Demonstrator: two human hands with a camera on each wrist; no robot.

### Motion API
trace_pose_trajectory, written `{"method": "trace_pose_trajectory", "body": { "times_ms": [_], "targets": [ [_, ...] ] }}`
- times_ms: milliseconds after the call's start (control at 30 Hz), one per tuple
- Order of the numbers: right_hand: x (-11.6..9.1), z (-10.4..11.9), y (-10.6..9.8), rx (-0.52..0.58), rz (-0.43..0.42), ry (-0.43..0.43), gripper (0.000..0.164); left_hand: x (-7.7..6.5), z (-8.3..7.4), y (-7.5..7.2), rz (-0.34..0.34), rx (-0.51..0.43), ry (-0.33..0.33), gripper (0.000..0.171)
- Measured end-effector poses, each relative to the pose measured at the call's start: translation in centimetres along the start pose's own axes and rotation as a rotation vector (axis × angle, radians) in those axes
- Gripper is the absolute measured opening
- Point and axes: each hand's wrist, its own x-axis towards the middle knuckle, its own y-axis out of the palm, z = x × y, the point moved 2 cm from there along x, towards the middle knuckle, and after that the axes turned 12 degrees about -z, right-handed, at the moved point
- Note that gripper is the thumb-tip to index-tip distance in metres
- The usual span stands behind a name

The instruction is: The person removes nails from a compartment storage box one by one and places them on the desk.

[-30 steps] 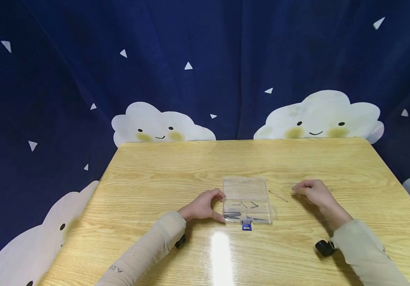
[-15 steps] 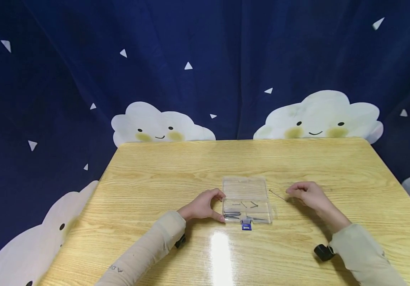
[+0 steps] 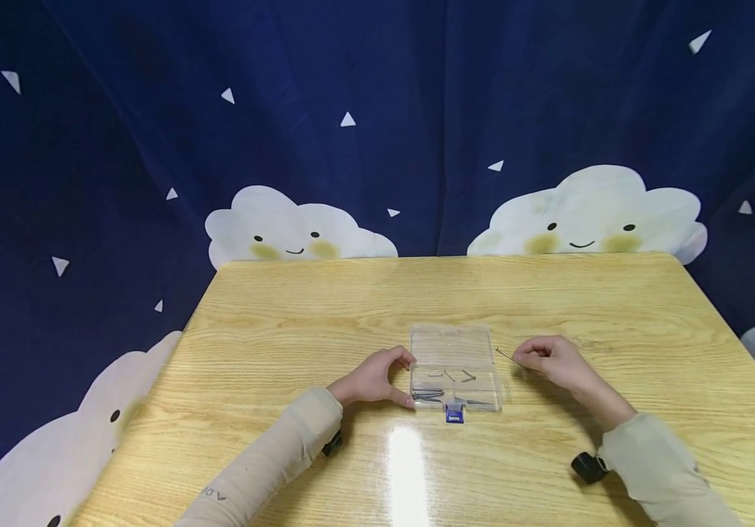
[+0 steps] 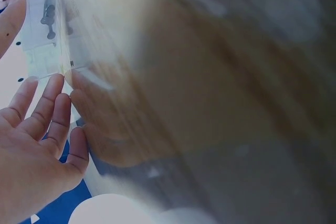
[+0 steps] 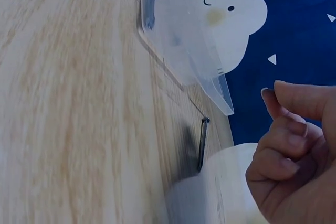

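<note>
Nail [image 3: 505,354] slants, head toward box [image 3: 451,345]; tip hidden in head view by your curled right hand [image 3: 558,361], can't tell grip. Your loosely spread left hand [image 3: 371,377] touches box.

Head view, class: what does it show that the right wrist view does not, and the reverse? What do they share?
Only the head view shows the beige left sleeve, the beige right sleeve and the black device by the right wrist.
Only the right wrist view shows the palm side of the right hand.
Both show that hand, a slim dark metal nail, the open clear plastic box, the wood-grain table and the navy curtain.
</note>
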Motion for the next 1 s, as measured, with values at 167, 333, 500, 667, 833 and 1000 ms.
{"method": "trace_pose_trajectory", "body": {
  "times_ms": [167,333,500,667,833,1000],
  "targets": [
    [0.0,0.1,0.7,0.004,0.040,-0.048,0.020,0.1,0.1,0.0,-0.004,0.003,0.005,0.063],
    [-0.1,0.3,1.4,0.025,0.067,-0.112,0.017,0.1,0.1,-0.1,-0.005,0.005,0.006,0.063],
    [0.1,0.2,2.3,0.050,0.098,-0.099,0.019,0.1,0.2,-0.1,-0.005,0.013,0.001,0.064],
    [0.3,0.2,3.1,0.052,0.139,-0.116,0.019,0.1,0.2,-0.1,-0.003,0.015,0.003,0.064],
    [0.3,0.4,3.7,0.046,0.176,-0.182,0.021,0.2,0.3,0.0,-0.001,0.016,0.006,0.063],
    [0.4,0.7,4.1,0.069,0.186,-0.259,0.022,0.2,0.3,0.0,-0.003,0.013,0.000,0.063]
  ]
}}
